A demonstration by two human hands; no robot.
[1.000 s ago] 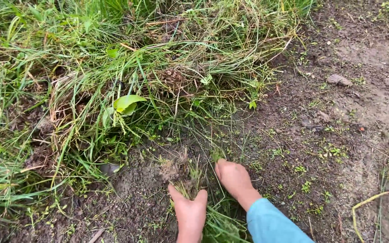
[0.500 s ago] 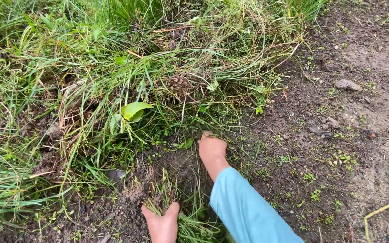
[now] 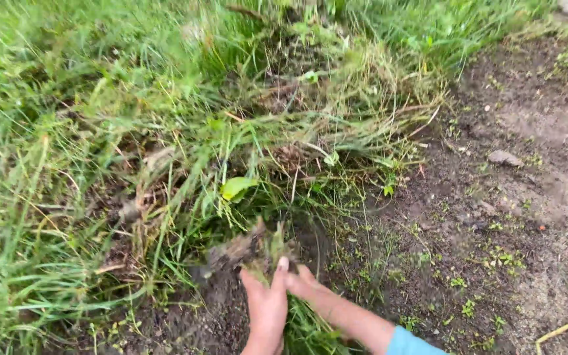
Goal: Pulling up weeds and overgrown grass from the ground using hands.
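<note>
My left hand (image 3: pixel 265 307) and my right hand (image 3: pixel 305 284) meet near the bottom middle, both closed around a pulled clump of grass (image 3: pixel 248 248) with muddy roots. The clump is blurred and stands just above the fingertips. My right arm wears a light blue sleeve (image 3: pixel 414 343). Green grass blades (image 3: pixel 310 332) hang down between my wrists. Dark bare soil (image 3: pixel 442 263) lies under and to the right of my hands.
A thick pile of loose and growing grass (image 3: pixel 165 131) fills the left and top. One broad green leaf (image 3: pixel 236 187) lies just above the clump. A small stone (image 3: pixel 504 158) sits on the soil at right, and a yellow stem (image 3: pixel 563 329) curves at the bottom right.
My right hand has come back from the grass edge to join my left hand on the clump. The clump has risen, and the view has shifted up and is blurred.
</note>
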